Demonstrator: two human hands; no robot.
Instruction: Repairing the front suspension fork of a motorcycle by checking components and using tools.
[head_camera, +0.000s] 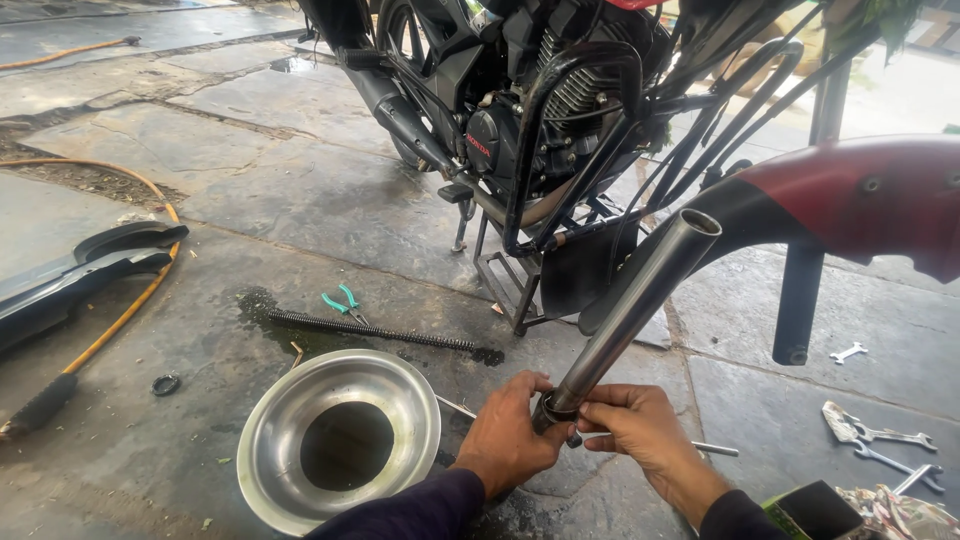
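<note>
One view only, from the head camera, looking down on a stone-slab floor (300, 200) beside a parked motorcycle (530, 110). Of labels, a small red mark sits on the round black engine cover, low on the motorcycle's side. At the lower right edge lies a small green-and-black box (815, 508), next to a patterned rag (900, 515).

A round steel bowl (340, 440) rests on the floor left of the hands; dark liquid fills its flat bottom, and the sloped rim around it is bare metal. A dark wet stain spreads on the floor behind it, where a long black coil spring (375, 332) lies flat, with green-handled pliers (345, 303) just beyond the spring.

Both hands meet at the lower end of a shiny metal fork tube (630, 310), which slants up to the right, its open mouth near a red mudguard (860, 195). The left hand (510, 435) has its grip clamped around the tube's bottom collar, fingers wrapped from the left. The right hand (640, 425) pinches the same end from the right, fingertips pressed to the collar. Both forearms wear dark sleeves.

Spanners (885, 445) lie on the floor at right, an orange hose (120, 320) curves at left beside a black plastic panel (80, 270), and a small black ring (166, 384) lies near the bowl.
</note>
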